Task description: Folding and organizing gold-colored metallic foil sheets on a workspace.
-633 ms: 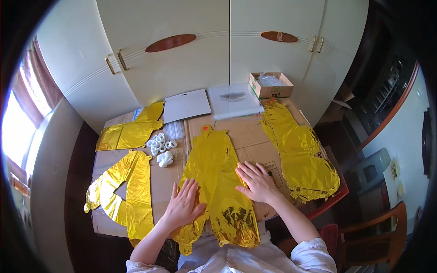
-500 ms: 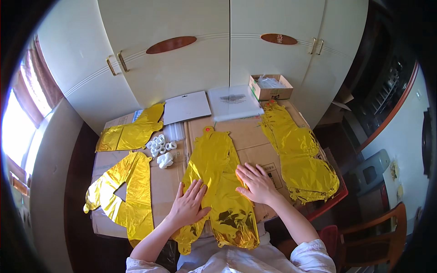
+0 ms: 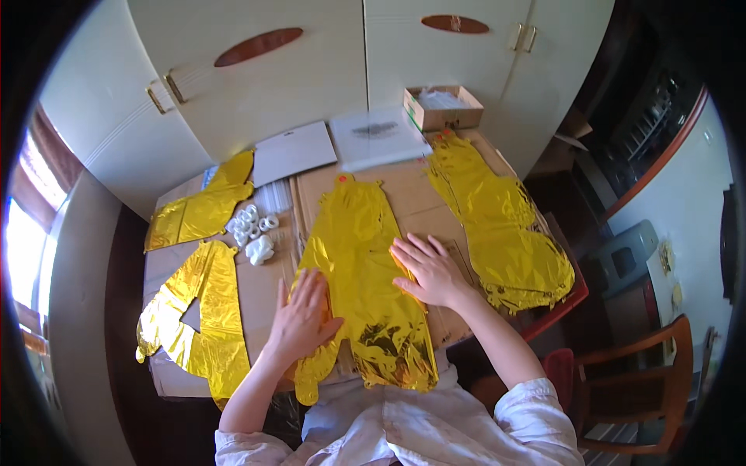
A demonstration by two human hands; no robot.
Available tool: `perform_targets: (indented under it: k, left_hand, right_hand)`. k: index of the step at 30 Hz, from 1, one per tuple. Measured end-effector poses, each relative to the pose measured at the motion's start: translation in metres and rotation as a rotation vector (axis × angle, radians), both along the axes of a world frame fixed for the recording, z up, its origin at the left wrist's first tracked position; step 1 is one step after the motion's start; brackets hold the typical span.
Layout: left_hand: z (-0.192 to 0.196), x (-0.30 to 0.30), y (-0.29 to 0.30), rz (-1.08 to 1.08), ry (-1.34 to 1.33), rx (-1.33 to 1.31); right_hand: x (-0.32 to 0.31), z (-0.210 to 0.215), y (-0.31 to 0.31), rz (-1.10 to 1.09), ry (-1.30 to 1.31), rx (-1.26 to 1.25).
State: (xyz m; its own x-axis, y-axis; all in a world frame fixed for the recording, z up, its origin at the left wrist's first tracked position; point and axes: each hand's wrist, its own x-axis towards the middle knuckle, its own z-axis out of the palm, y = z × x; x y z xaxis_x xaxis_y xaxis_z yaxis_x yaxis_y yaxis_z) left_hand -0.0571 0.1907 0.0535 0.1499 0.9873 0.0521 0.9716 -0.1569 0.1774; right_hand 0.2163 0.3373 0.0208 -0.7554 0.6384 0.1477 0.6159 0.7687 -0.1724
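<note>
- The left hand (image 3: 301, 317) is lying flat, fingers spread and grip released, pressing on the left edge of a deflated gold foil balloon (image 3: 365, 264).
- The right hand (image 3: 430, 270) is resting open on the balloon's right edge, grasping nothing.
- That balloon is stretching across the middle of the cardboard-covered tabletop (image 3: 420, 203), its lower end hanging over the near edge.
- A second gold balloon (image 3: 497, 221) is lying along the right edge.
- Two more gold pieces are sitting at the left: one (image 3: 198, 213) near the far-left corner, another (image 3: 198, 318) by the near-left corner.
- Small white rings (image 3: 252, 225) are clustering between them.
- A cardboard box (image 3: 441, 107) is standing at the far edge.
</note>
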Motion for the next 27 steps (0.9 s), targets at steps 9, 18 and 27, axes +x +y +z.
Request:
perform_targets:
  k: [9, 18, 27]
  left_hand:
    - [0.006, -0.019, -0.114, 0.571, -0.086, 0.100]
    - [0.000, 0.008, -0.110, 0.696, -0.144, 0.048]
    - [0.006, -0.002, -0.099, 0.530, -0.578, 0.029]
  right_hand:
    - [0.002, -0.001, 0.003, 0.027, 0.113, -0.088]
    - [-0.019, 0.000, -0.009, 0.135, 0.066, -0.013]
    - [-0.021, 0.001, -0.011, 0.127, 0.029, -0.010]
